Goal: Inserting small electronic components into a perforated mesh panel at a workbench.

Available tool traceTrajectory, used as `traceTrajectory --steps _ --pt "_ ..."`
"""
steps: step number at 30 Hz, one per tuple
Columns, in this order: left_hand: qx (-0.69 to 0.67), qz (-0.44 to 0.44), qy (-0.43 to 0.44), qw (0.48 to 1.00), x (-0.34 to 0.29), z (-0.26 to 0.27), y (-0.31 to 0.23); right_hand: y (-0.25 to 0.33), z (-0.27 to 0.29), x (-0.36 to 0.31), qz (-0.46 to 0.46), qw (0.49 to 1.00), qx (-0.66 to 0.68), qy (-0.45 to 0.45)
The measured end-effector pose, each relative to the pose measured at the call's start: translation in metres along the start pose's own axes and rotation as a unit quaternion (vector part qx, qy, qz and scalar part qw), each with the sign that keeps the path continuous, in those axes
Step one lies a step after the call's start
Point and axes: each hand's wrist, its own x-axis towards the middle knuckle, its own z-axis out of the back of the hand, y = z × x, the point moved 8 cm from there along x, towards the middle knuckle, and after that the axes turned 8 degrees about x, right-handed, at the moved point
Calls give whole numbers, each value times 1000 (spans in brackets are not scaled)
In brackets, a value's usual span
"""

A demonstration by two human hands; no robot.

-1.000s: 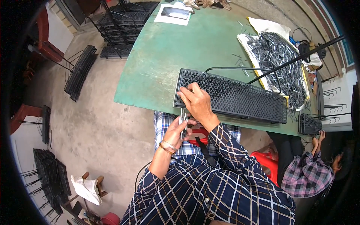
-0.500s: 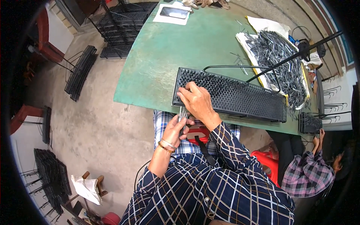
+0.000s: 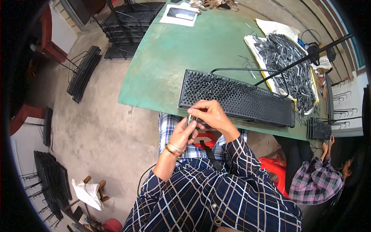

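Note:
A long black rectangular panel (image 3: 247,101), covered in rows of small holes or studs, lies slantwise along the near edge of the green table, with a bent black rod standing from its far side. Just in front of its left end, my left hand (image 3: 181,135) is closed round a small bundle of thin dark, shiny strips (image 3: 189,122) held upright. Thumb and fingertips of my right hand (image 3: 213,116) are pinched at the bundle's upper end, beside the panel's near rim. Whether a single strip sits between them is too small to tell.
On the green table (image 3: 170,73) lies a white sack (image 3: 266,69) heaped with loose dark strips (image 3: 286,62). A phone (image 3: 181,14) rests on paper at the far left. At right, a co-worker's hands (image 3: 327,145) touch another black panel (image 3: 320,128). Stacked panels (image 3: 83,73) stand on the floor.
My right hand has come down and toward me, off the panel's left end to the top of the bundle in my left hand. My left hand has barely moved.

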Motion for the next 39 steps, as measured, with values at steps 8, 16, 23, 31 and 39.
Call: traceTrajectory --steps 8,16,23,31,39 --pt "34 22 -3 999 6 -4 9 -4 35 -8 -9 991 56 -124" --pt "37 52 -45 997 6 2 17 20 51 8 149 962 -1 -230" --pt "28 56 -58 996 5 7 23 34 39 5 215 943 -131 -218" --pt "10 62 -53 997 5 5 25 32 28 9 234 940 -122 -216" --pt "2 59 -52 997 3 8 26 31 10 8 326 894 -258 -167"
